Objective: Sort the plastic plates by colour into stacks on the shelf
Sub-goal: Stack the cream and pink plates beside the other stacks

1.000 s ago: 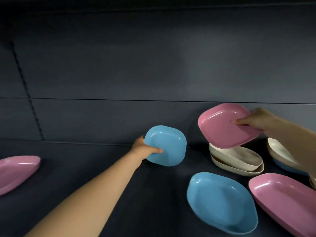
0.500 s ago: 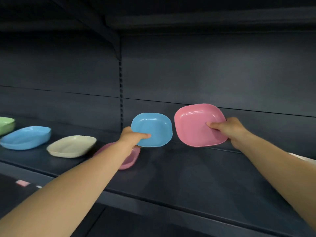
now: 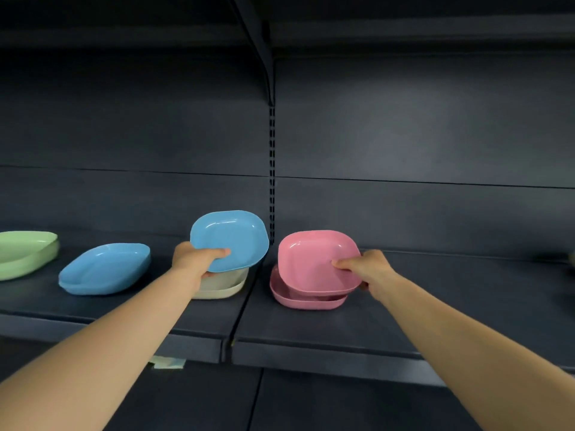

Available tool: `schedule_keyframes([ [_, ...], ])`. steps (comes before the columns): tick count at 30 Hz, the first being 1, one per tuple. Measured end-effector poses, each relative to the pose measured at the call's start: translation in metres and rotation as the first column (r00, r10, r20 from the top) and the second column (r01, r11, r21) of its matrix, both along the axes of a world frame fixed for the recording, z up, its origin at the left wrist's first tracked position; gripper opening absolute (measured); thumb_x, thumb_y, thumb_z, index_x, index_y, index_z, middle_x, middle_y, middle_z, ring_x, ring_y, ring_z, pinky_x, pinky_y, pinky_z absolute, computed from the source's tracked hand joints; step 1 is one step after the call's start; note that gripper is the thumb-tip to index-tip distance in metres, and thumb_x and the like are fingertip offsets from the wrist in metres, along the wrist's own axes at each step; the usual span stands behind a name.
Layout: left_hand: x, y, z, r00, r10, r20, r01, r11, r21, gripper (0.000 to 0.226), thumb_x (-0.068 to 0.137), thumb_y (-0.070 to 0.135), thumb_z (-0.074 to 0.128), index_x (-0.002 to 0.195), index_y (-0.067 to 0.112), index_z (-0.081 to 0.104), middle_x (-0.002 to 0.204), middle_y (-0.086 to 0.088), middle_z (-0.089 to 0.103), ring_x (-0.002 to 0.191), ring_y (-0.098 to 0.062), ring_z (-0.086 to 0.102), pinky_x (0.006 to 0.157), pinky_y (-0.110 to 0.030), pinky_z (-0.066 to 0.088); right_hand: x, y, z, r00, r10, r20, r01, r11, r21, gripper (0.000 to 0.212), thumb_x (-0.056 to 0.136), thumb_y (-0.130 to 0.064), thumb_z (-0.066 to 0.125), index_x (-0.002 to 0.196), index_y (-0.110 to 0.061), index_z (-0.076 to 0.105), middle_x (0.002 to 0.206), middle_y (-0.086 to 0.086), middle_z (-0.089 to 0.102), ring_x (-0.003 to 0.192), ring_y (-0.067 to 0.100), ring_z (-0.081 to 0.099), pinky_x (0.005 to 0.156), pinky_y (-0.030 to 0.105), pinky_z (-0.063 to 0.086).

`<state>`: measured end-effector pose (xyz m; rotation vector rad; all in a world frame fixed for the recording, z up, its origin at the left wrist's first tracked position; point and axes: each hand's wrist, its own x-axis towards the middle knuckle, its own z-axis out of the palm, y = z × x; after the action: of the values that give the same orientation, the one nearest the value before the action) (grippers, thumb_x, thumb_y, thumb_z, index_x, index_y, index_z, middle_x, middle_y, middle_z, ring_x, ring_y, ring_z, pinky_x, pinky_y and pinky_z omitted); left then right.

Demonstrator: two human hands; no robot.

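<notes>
My left hand [image 3: 194,259] grips the near edge of a blue plate [image 3: 231,237], held tilted in the air above a cream plate [image 3: 224,286] on the dark shelf [image 3: 311,334]. My right hand [image 3: 365,269] grips a pink plate [image 3: 314,259] by its right edge, held tilted just over another pink plate [image 3: 298,298] that lies on the shelf. Whether the two pink plates touch is unclear. Further left on the shelf lie a blue plate [image 3: 105,269] and a green plate [image 3: 25,253].
A slotted upright [image 3: 272,169] and a bracket divide the dark back wall behind the plates. The shelf's front edge runs below my forearms, with a small label [image 3: 168,362] hanging on it. At the far right edge something dark sits on the shelf [image 3: 569,259].
My view has swung left along the shelf. The pink plate has come down over the pink one on the shelf, and the blue plate now hovers above the cream plate.
</notes>
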<state>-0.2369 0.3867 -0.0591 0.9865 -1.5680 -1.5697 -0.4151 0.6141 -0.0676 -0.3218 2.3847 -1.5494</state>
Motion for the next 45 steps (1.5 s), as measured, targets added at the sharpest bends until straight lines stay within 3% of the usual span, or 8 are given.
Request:
schedule_keyframes([
  [4, 0.001, -0.016, -0.005, 0.999, -0.052, 0.015, 0.052, 0.998, 0.028, 0.046, 0.07, 0.005, 0.081, 0.11, 0.009, 0.058, 0.116, -0.01, 0.062, 0.104, -0.026, 0.06, 0.071, -0.033, 0.051, 0.007, -0.01, -0.006, 0.998, -0.053, -0.03, 0.058, 0.982, 0.181, 0.035, 0.071, -0.032, 0.078, 0.076, -0.008, 0.052, 0.065, 0.007, 0.051, 0.051, 0.021, 0.046, 0.047, 0.027, 0.036],
  [14, -0.009, -0.02, -0.006, 0.98, -0.196, 0.024, 0.195, 0.98, 0.051, 0.043, 0.07, 0.006, 0.081, 0.107, 0.011, 0.06, 0.111, -0.008, 0.064, 0.098, -0.025, 0.063, 0.065, -0.031, 0.053, 0.013, -0.008, 0.0, 0.972, 0.041, -0.232, 0.057, 0.915, 0.4, 0.05, 0.066, -0.051, 0.076, 0.062, -0.014, 0.043, 0.052, 0.0, 0.04, 0.049, 0.019, 0.039, 0.052, 0.025, 0.034],
  [20, -0.015, -0.003, 0.003, 0.969, -0.246, -0.023, 0.247, 0.968, 0.045, 0.044, 0.071, 0.004, 0.079, 0.111, 0.009, 0.06, 0.111, -0.009, 0.065, 0.1, -0.025, 0.063, 0.061, -0.029, 0.053, 0.033, -0.008, 0.022, 0.95, 0.179, -0.256, -0.152, 0.981, 0.125, 0.065, 0.065, -0.053, 0.079, 0.115, -0.021, 0.052, 0.105, 0.001, 0.061, 0.094, 0.016, 0.062, 0.076, 0.026, 0.047],
  [25, -0.011, 0.01, 0.004, 0.962, -0.272, -0.032, 0.272, 0.962, -0.005, 0.033, 0.072, 0.008, 0.079, 0.098, 0.018, 0.062, 0.105, -0.005, 0.068, 0.099, -0.023, 0.063, 0.082, -0.039, 0.055, 0.069, -0.043, 0.037, 0.913, 0.34, -0.226, -0.369, 0.924, -0.098, 0.06, 0.074, -0.041, 0.076, 0.123, -0.023, 0.047, 0.108, -0.002, 0.062, 0.093, 0.014, 0.065, 0.076, 0.026, 0.052],
  [32, 0.036, -0.025, 0.003, 0.967, -0.235, -0.099, 0.223, 0.968, -0.118, 0.027, 0.077, 0.015, 0.076, 0.101, 0.022, 0.066, 0.097, 0.004, 0.07, 0.092, -0.013, 0.064, 0.069, -0.025, 0.048, 0.118, -0.135, 0.028, 0.938, 0.293, -0.183, -0.344, 0.837, -0.425, 0.039, 0.082, -0.02, 0.073, 0.116, -0.02, 0.054, 0.108, -0.002, 0.066, 0.099, 0.017, 0.065, 0.087, 0.037, 0.054],
  [36, 0.07, -0.079, 0.0, 0.993, -0.098, -0.071, 0.085, 0.982, -0.168, 0.01, 0.084, 0.023, 0.068, 0.091, 0.023, 0.06, 0.089, 0.006, 0.065, 0.08, -0.007, 0.059, 0.064, -0.025, 0.046, 0.151, -0.206, 0.016, 0.959, 0.244, -0.148, -0.285, 0.848, -0.448, 0.028, 0.086, -0.016, 0.066, 0.11, -0.024, 0.056, 0.101, -0.004, 0.066, 0.095, 0.017, 0.064, 0.086, 0.037, 0.053],
  [40, 0.103, -0.155, -0.006, 0.999, 0.022, 0.039, -0.013, 0.973, -0.232, 0.017, 0.081, 0.029, 0.067, 0.095, 0.021, 0.063, 0.092, 0.002, 0.067, 0.09, -0.02, 0.062, 0.083, -0.04, 0.053, 0.185, -0.285, 0.006, 0.97, 0.226, -0.094, -0.243, 0.863, -0.442, 0.027, 0.086, -0.014, 0.064, 0.111, -0.023, 0.055, 0.103, -0.003, 0.065, 0.095, 0.019, 0.062, 0.083, 0.035, 0.052],
  [45, 0.124, -0.234, -0.021, 0.921, 0.086, 0.38, 0.08, 0.913, -0.4, 0.028, 0.077, 0.042, 0.066, 0.093, 0.02, 0.063, 0.106, 0.002, 0.052, 0.103, -0.025, 0.055, 0.09, -0.039, 0.048, 0.212, -0.351, -0.011, 0.962, 0.248, -0.118, -0.272, 0.918, -0.29, 0.027, 0.083, -0.005, 0.062, 0.102, -0.022, 0.053, 0.099, -0.003, 0.062, 0.09, 0.014, 0.058, 0.075, 0.026, 0.046],
])
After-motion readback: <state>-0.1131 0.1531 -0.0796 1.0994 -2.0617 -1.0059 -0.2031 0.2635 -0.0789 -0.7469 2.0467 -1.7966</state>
